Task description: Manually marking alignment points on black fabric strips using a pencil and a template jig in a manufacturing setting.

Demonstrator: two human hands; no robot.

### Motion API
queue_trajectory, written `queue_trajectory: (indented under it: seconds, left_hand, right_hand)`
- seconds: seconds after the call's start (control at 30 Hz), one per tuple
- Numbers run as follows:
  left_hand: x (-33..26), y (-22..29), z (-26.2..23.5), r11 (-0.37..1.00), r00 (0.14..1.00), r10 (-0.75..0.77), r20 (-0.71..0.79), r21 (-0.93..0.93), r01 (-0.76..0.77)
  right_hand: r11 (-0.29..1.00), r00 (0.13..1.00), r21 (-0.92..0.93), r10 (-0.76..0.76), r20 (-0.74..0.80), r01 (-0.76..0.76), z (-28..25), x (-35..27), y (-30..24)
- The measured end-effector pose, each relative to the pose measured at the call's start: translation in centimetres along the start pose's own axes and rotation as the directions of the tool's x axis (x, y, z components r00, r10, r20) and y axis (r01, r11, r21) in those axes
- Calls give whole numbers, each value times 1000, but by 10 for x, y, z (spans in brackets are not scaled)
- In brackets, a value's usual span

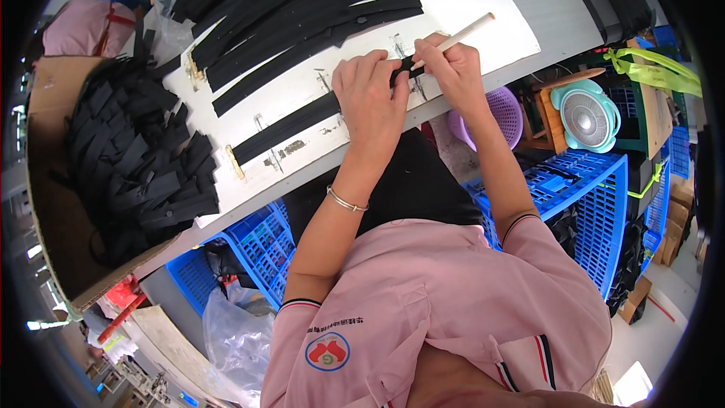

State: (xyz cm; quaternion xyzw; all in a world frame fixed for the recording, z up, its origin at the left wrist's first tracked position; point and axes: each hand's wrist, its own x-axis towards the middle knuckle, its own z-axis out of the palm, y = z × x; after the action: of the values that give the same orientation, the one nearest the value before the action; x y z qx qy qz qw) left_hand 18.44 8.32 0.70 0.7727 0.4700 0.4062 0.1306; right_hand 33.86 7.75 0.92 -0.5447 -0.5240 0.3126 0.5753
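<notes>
A long black fabric strip (pixel 291 127) lies across the white board (pixel 498 11) on the table, close to the front edge. My left hand (pixel 371 102) presses on the strip near its right end, fingers bent and thumb beside them. In my right hand (pixel 455 74) is a slim whitish pencil (pixel 470 29), tilted, with its tip down at the strip's right end. The two hands are close together there. Part of the strip is hidden under my left fingers. Dark marks and small tape bits show on the board around the strip.
More black strips (pixel 302 26) lie side by side farther back. At the left, a cardboard box (pixel 47 151) holds a heap of short black pieces (pixel 143 166). Below the table stand blue plastic crates (pixel 596 204), a purple basket (pixel 504 115) and a teal fan (pixel 587 115).
</notes>
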Motion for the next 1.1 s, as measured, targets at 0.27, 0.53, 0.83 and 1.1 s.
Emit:
queue_trajectory:
  seconds: [0.27, 0.53, 0.83, 1.1]
  left_hand:
    - [0, -2, -2, 1000, 1000, -1, -17, -15, 0]
    - [-33, 8, -27, 994, 997, 4, 73, 111, -12]
    - [20, -64, -35, 993, 982, 23, 188, 105, -44]
    - [-7, -87, -102, 958, 997, -27, 76, 286, 4]
  right_hand:
    - [985, 989, -171, 23, 145, 2, -3, 1, 5]
    - [993, 997, 92, 78, 26, -80, -11, -3, 7]
    - [987, 999, 159, 31, -43, -24, -2, -3, 4]
    - [982, 998, 185, 47, -41, -38, -1, -1, 6]
